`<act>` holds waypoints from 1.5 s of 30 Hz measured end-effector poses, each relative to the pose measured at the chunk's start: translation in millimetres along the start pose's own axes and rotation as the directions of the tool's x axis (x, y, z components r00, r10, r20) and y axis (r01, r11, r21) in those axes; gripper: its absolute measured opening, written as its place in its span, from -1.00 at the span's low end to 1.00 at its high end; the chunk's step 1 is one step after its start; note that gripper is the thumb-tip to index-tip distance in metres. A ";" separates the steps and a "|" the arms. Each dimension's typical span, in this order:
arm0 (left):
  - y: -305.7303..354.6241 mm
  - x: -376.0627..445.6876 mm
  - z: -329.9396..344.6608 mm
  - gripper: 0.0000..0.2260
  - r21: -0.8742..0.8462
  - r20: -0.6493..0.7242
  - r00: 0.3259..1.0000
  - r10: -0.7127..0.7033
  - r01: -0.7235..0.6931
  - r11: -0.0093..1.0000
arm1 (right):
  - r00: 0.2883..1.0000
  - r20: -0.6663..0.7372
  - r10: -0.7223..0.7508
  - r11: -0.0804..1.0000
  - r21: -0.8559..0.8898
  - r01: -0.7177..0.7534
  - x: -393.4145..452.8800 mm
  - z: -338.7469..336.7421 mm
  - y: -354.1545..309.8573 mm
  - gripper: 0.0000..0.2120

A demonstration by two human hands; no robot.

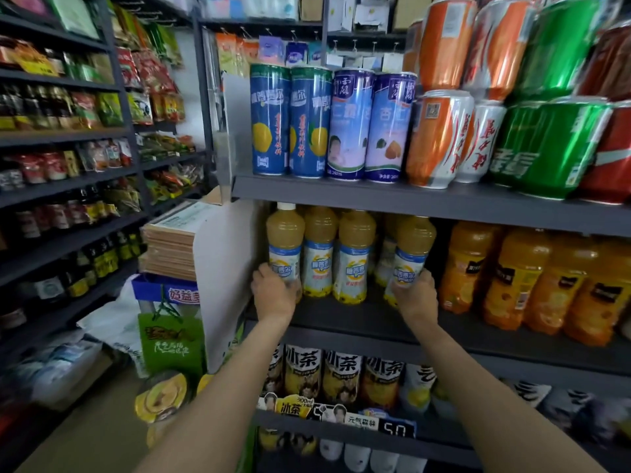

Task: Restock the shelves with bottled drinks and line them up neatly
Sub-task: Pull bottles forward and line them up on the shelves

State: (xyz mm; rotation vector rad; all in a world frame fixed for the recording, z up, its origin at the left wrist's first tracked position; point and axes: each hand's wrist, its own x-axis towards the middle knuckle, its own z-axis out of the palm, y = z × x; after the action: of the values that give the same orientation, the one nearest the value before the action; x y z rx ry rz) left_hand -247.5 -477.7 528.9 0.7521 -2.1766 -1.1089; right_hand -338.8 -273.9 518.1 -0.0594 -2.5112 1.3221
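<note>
Two pale-yellow plastic juice bottles with white-blue labels, on the grey metal middle shelf [358, 319]: leftmost bottle [285, 244] gripped low by left hand [275, 295], right bottle [411, 254] likewise by right hand [415, 297]. Low grips probably for sliding them into line with the two bottles between [336, 254].

To the left, dark shelving [61, 138] packed with snack packets [109, 109] and small dark bottles [102, 257]. Beside the drinks rack, a stack of flat cardboard [169, 244] resting on a blue box [164, 290]. Below that, a green paper bag [170, 343] with a white plastic bag [112, 326] just beside it. Lower down, a yellow round packet [160, 397], blurred. High up, hanging packets on hooks [273, 49].
</note>
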 end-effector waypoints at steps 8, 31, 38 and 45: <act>-3.7 1.7 -0.8 -0.53 0.014 0.023 1.000 0.014 -0.014 1.000 | 0.998 -0.048 0.051 0.999 0.013 -0.050 -4.0 -12.2 -6.5 -0.40; -2.0 4.4 -16.8 -0.56 0.280 0.080 0.995 0.058 -0.078 0.957 | 0.948 0.228 -0.224 0.942 -0.200 0.271 -55.8 91.9 -93.2 -0.32; -3.5 4.5 -16.4 -0.54 0.270 0.078 0.996 0.053 -0.073 0.960 | 0.930 0.168 -0.326 0.916 -0.185 0.355 -66.6 81.1 -78.5 -0.44; 0.2 3.0 -18.5 -0.56 0.232 0.105 0.994 0.037 -0.061 0.971 | 0.932 0.105 -0.346 0.899 -0.247 0.362 -75.1 59.0 -59.0 -0.36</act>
State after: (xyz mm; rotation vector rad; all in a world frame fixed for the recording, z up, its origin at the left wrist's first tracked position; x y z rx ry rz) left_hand -236.5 -489.3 538.8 0.7530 -2.4278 -0.8908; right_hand -277.8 -368.2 516.3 0.3696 -2.5707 0.8542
